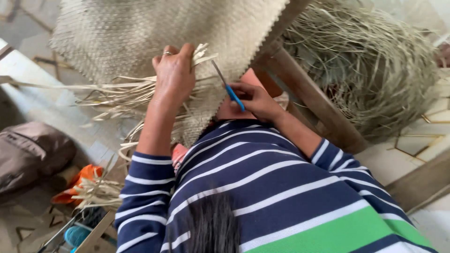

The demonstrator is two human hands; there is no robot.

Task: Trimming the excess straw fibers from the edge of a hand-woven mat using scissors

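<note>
Head view showed your left hand (174, 75) with fingers curled together around a bunch of loose straw strips (201, 55) at the edge of the woven mat (140, 33), forearm reaching straight up from the striped sleeve. Your right hand (255, 100) was closed around the blue handle of a thin blade (228, 87), its tip angled up toward the gripped strips, wrist bent inward beside a wooden beam (314, 100).

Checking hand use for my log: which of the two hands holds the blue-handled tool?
The right hand holds the blue-handled tool. The left hand, wearing a ring, grips loose strips at the woven mat's edge.
</note>
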